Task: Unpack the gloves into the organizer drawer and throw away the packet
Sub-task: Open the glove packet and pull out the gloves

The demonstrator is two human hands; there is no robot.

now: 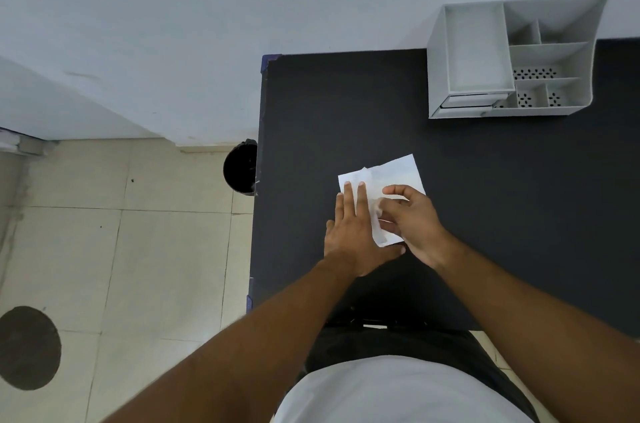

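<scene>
A white paper glove packet lies flat on the black table, near its middle. My left hand presses flat on the packet's left part, fingers straight. My right hand pinches a raised paper flap along the packet's middle. No gloves show; the packet's contents are hidden. The grey organizer stands at the table's far right, with a large tray section on top, a shut drawer front below it, and several small compartments.
A black bin stands on the tiled floor against the table's left edge. The table backs onto a white wall. A dark round mark is on the floor at the lower left.
</scene>
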